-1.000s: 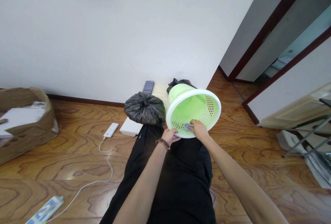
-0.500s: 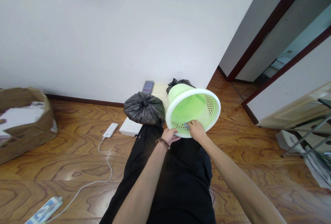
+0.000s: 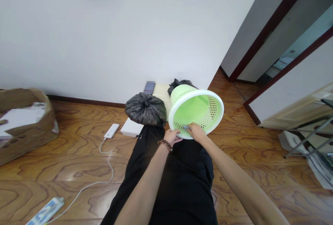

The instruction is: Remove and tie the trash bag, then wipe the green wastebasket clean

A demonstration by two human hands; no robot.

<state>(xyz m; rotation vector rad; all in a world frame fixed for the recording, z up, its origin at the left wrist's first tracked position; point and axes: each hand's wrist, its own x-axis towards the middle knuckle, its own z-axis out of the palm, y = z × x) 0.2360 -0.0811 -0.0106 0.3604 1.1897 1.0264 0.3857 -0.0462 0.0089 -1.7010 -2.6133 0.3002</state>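
Observation:
A light-green wastebasket (image 3: 191, 109) with a white rim and perforated sides is tilted so that its mouth faces me. My left hand (image 3: 171, 137), with a beaded bracelet at the wrist, is closed on the near rim. Reaching just inside the mouth, my right hand (image 3: 196, 131) pinches a small grey-white wad (image 3: 186, 127) against the inner wall. What the wad is made of is too small to tell. Left of the basket is a tied black garbage bag (image 3: 146, 109). Another black bag (image 3: 178, 83) shows partly behind the basket.
A cardboard box (image 3: 28, 124) with white items stands at the left. On the wooden floor lie a white power strip (image 3: 111, 131) with its cord, a white box (image 3: 131, 128) and a blue-white package (image 3: 47, 213). A metal-legged rack (image 3: 309, 141) is at the right.
My right hand and the wad have shifted slightly left along the basket's inner wall. The basket has moved very slightly right in view, with my left hand still on its rim.

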